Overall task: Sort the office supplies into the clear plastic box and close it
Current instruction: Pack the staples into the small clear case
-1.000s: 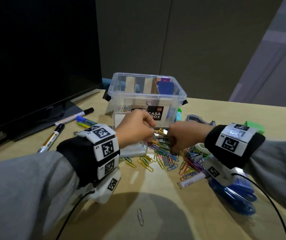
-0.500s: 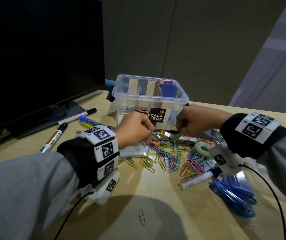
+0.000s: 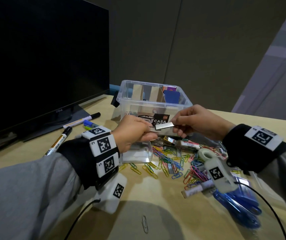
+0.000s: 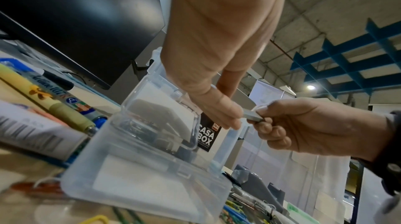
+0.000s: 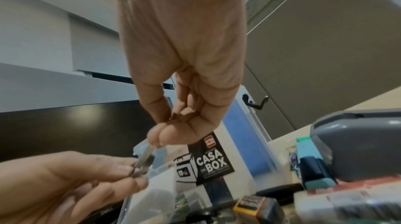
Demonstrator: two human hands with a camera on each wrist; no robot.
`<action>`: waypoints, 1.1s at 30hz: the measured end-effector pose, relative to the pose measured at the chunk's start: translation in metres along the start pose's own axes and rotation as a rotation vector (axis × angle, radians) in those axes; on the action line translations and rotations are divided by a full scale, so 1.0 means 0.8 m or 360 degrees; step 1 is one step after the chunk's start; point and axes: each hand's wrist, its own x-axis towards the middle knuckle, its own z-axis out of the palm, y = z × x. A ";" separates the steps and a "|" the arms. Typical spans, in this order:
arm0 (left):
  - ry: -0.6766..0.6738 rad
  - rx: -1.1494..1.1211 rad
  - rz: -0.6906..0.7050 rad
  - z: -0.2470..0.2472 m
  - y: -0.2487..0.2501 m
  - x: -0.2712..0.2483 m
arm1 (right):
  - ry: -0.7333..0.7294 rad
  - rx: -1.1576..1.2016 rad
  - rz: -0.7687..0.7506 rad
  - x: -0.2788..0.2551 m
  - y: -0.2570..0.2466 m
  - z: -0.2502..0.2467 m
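**Staple strip passing over an open case**

Both hands pinch staples: the right hand (image 3: pixel 193 121) nips a staple strip (image 3: pixel 166 125), the left hand (image 3: pixel 131 131) grips more beside it, above the small open case (image 3: pixel 137 154). A loose pinch could snap or drop it among the paper clips (image 3: pixel 170 163). The box (image 3: pixel 153 101) stands open behind; markers (image 3: pixel 81 120), tape (image 3: pixel 206 153) and clutter crowd the counter (image 3: pixel 164 213).

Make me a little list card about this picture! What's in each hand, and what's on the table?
right hand: pinches a strip of staples
left hand: pinches another small metal piece, too hidden to name
big clear box: open, cardboard dividers inside
small clear case: open, under the left hand
table: coloured paper clips, markers, tape roll
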 end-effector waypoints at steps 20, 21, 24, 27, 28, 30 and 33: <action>-0.0097 -0.0260 -0.0076 0.000 0.007 -0.004 | 0.0020 0.0218 -0.0027 0.011 0.019 0.027; -0.0093 -0.0277 -0.0067 0.000 0.007 -0.003 | 0.0018 0.0224 -0.0029 0.012 0.019 0.028; -0.0060 -0.0270 -0.0030 -0.002 0.005 0.000 | -0.0008 0.0197 -0.0066 0.011 0.018 0.028; -0.0020 -0.0223 0.0023 -0.005 0.003 0.001 | -0.0029 0.0079 -0.0107 0.012 0.016 0.028; -0.0004 -0.0202 0.0046 -0.007 0.003 0.001 | -0.0024 0.0040 -0.0111 0.012 0.016 0.028; 0.0019 -0.0163 0.0087 -0.010 0.003 0.001 | 0.0008 -0.0070 -0.0098 0.017 0.018 0.027; 0.0050 -0.0115 0.0110 -0.017 0.002 0.001 | 0.0123 -0.0864 -0.0295 0.029 0.027 0.022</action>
